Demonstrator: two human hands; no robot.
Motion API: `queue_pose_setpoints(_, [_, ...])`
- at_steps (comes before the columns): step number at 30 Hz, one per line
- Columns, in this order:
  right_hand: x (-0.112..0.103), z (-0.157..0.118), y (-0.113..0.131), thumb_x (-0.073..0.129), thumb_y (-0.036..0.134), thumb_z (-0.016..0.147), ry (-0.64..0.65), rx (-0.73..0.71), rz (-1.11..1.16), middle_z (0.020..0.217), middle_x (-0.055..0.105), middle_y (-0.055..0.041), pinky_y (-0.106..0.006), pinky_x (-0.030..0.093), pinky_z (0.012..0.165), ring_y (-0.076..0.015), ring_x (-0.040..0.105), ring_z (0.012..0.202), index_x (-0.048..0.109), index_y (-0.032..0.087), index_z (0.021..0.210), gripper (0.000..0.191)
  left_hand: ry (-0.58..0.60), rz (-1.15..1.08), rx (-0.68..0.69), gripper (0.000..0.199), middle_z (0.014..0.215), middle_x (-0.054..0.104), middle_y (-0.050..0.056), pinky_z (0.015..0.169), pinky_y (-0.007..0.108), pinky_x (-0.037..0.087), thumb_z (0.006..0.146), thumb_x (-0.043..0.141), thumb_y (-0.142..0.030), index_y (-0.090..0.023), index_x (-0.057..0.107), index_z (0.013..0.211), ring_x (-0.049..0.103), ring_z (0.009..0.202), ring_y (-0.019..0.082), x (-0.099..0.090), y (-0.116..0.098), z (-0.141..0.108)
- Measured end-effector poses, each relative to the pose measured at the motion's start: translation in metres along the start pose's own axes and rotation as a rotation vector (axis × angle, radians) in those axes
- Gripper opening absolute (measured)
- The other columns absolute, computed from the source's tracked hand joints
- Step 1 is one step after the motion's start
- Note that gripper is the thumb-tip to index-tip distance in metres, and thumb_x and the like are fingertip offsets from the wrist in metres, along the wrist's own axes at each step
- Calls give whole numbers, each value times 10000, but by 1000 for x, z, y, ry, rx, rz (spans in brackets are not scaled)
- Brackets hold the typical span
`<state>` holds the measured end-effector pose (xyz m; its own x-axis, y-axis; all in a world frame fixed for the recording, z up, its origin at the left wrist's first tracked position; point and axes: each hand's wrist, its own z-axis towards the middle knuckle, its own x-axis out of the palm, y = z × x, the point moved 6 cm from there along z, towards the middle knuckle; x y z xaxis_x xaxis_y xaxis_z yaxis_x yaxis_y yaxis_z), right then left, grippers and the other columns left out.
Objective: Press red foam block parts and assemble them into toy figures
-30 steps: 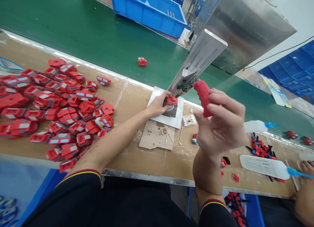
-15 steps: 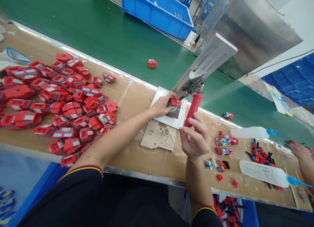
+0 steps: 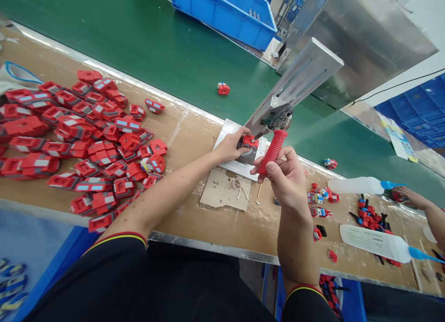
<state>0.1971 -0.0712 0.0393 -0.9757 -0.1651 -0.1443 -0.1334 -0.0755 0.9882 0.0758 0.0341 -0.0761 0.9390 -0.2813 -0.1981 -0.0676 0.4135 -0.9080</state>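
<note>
A small red toy part (image 3: 251, 141) sits on the metal base plate (image 3: 225, 132) of a toggle press, under its plunger tip. The fingers of my left hand (image 3: 230, 148) are closed on the part from the left side. My right hand (image 3: 287, 173) is closed around the lower half of the ribbed red lever handle (image 3: 274, 148), thumb in front and fingers partly hidden behind it. The press's slotted metal upright (image 3: 299, 80) rises behind the part.
Left lies a big pile of red toy parts (image 3: 100, 150). In front are torn cardboard (image 3: 222, 192) and cotton swabs. To the right are two squeeze bottles (image 3: 354, 185) and more toy parts. Behind runs a green belt (image 3: 139, 48). A co-worker's hand (image 3: 412, 196) is at far right.
My right hand has shifted from fingertips at the handle's lower end to a fuller hold around it. My left hand stays at the red part. The co-worker's hand has moved left.
</note>
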Motion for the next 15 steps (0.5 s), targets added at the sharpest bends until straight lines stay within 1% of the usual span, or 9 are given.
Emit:
queue_pose_setpoints(2, [-1, 1, -7, 805, 603, 830, 5, 6, -45, 786, 733, 41, -267, 521, 439, -146, 708, 571, 369, 300, 885, 533, -3, -5, 5, 419, 1043, 760, 8, 940, 393, 596, 844, 723, -170, -281, 533, 1200, 748, 959, 212, 0, 2, 0])
queue_pose_setpoints(5, [-2, 7, -26, 787, 561, 851, -16, 17, -105, 828, 741, 35, -260, 469, 408, -125, 688, 532, 370, 295, 872, 494, -12, -4, -4, 426, 1054, 764, 11, 914, 375, 595, 837, 733, -171, -280, 530, 1194, 747, 944, 202, 0, 5, 0])
queue_pose_setpoints(7, [-4, 15, -41, 780, 556, 845, -65, 3, -154, 838, 725, 38, -265, 454, 412, -113, 666, 503, 379, 291, 864, 480, -12, 2, -13, 410, 1050, 766, 16, 900, 368, 590, 839, 745, -198, -275, 529, 1178, 744, 938, 198, -1, 6, 1])
queue_pose_setpoints(10, [-2, 28, -57, 766, 608, 831, -136, -33, -207, 771, 661, 69, -269, 447, 436, -99, 622, 464, 381, 290, 851, 500, -8, 13, -22, 354, 1007, 774, 15, 882, 361, 585, 861, 737, -240, -267, 522, 1141, 742, 910, 189, -1, 5, 2])
queue_pose_setpoints(13, [4, 35, -61, 721, 680, 838, -143, -65, -189, 764, 651, 68, -275, 474, 496, -98, 622, 496, 362, 288, 840, 531, -7, 25, -13, 340, 1005, 786, 16, 889, 360, 584, 861, 718, -229, -268, 505, 1124, 752, 924, 182, -2, 4, 3])
queue_pose_setpoints(15, [1, 29, -54, 708, 689, 839, -130, -101, -208, 862, 695, 29, -283, 498, 548, -114, 666, 595, 419, 279, 879, 504, -1, 30, -4, 374, 1009, 792, 17, 890, 366, 587, 848, 727, -226, -272, 491, 1134, 757, 935, 185, -2, 4, 4])
